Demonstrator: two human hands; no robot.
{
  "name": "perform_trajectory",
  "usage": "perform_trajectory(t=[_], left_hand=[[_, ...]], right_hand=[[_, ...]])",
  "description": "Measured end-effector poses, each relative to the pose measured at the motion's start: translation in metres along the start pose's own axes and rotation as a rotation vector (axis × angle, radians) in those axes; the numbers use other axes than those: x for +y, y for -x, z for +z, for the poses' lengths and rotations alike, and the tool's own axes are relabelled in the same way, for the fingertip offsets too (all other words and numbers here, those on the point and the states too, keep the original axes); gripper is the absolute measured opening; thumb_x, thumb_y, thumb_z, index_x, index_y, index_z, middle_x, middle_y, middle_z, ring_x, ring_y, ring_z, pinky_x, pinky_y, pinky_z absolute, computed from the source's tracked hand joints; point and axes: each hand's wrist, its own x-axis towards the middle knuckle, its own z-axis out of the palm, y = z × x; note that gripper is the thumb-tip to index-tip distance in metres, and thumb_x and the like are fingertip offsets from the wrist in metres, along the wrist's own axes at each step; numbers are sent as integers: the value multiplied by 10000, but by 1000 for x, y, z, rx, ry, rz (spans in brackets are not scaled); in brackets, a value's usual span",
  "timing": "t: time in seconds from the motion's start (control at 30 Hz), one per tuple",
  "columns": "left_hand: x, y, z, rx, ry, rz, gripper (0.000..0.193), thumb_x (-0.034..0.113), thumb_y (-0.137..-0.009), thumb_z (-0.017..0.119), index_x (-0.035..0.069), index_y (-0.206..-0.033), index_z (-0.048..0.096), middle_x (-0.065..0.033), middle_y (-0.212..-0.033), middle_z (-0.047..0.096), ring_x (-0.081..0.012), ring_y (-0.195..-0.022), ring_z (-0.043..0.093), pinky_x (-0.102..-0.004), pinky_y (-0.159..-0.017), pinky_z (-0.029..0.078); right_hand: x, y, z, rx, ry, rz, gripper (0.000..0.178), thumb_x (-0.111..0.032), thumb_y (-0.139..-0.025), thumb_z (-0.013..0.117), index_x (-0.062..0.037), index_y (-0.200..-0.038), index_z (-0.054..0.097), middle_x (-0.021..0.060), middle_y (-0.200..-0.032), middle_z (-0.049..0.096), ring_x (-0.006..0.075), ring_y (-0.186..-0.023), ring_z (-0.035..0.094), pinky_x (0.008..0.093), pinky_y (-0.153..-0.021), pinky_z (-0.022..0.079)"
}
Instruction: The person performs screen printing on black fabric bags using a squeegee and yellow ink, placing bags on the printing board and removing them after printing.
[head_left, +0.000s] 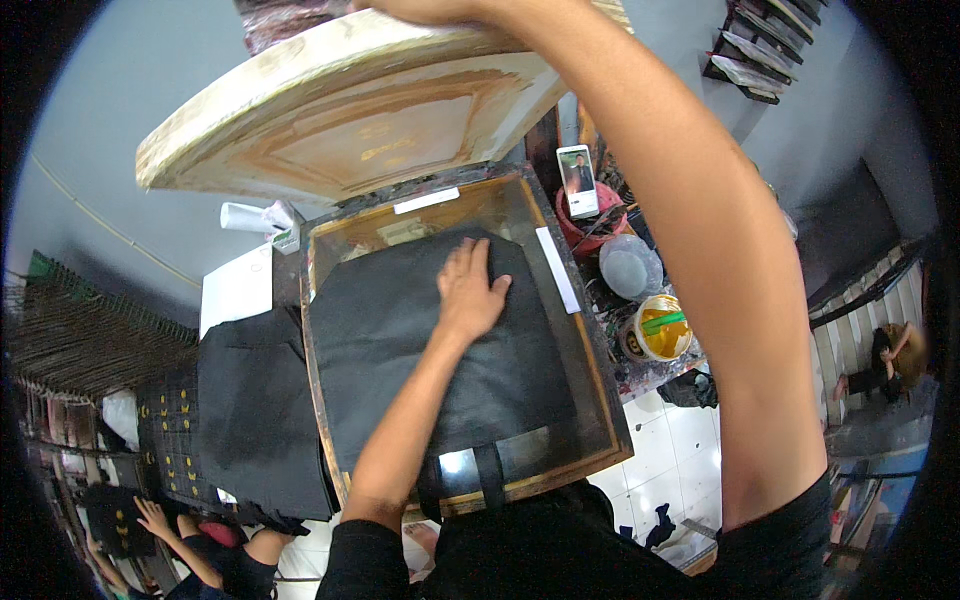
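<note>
A black fabric bag (380, 330) with strap handles lies flat on a glass-topped, wood-framed table (585, 385) before me. My left hand (468, 290) rests on the bag's upper right part, palm down and fingers stretched out. Above the far side of the table, a screen printing frame (240, 95) is tilted up, its underside stained brown with a small yellowish design in the middle. My right hand (425, 8) grips its top edge, the arm raised; the picture's upper edge cuts off part of that hand.
Beside the table at right stand a tub of yellow ink (665, 328), a clear plastic container (630, 267) and a phone (578, 182) propped on a pink pot (592, 215). Black bags (255, 410) are piled at left. Another person's hand (155, 520) shows at lower left.
</note>
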Motion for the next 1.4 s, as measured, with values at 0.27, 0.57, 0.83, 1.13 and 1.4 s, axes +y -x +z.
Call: perform_trajectory(t=[0.27, 0.57, 0.83, 1.13, 1.4], left_hand=[[-4, -86, 9, -17, -264, -126, 1228, 800, -745, 673, 63, -1626, 240, -240, -1707, 67, -428, -1579, 8, -656, -1228, 27], [24, -104, 0, -107, -292, -308, 1291, 784, -690, 730, 106, -1648, 194, -246, -1708, 34, -479, -1564, -50, -735, -1180, -13], [18, -119, -12, -162, -343, -385, 1349, 837, -627, 740, 142, -1649, 199, -248, -1704, 49, -485, -1564, -22, -740, -1179, 55], [16, -114, -9, -131, -318, -298, 1346, 813, -620, 764, 98, -1631, 237, -284, -1671, 118, -529, -1542, 31, -774, -1145, 80], [10, -113, -29, -62, -233, -276, 1389, 820, -596, 778, 78, -1629, 220, -285, -1680, 91, -513, -1547, 17, -702, -1190, 87]], right_hand=[[-6, 10, -18, -96, -76, 38, 289, -111, -834, 583, 76, -990, 738, 332, -1022, 698, 460, -989, 687, 498, -895, 541], [5, 9, -11, -72, -71, 27, 282, -157, -840, 614, 59, -947, 760, 326, -1002, 702, 453, -970, 698, 489, -878, 551], [-5, 8, -15, -59, -112, 24, 287, -142, -839, 633, 89, -965, 747, 333, -999, 698, 459, -974, 699, 486, -872, 554], [-9, 18, -19, -109, -145, 49, 271, -89, -820, 613, 104, -976, 723, 345, -982, 695, 457, -941, 701, 488, -853, 558], [-35, 23, -39, -293, -223, 174, 224, -62, -866, 595, 66, -1006, 713, 275, -957, 717, 368, -827, 701, 444, -777, 566]])
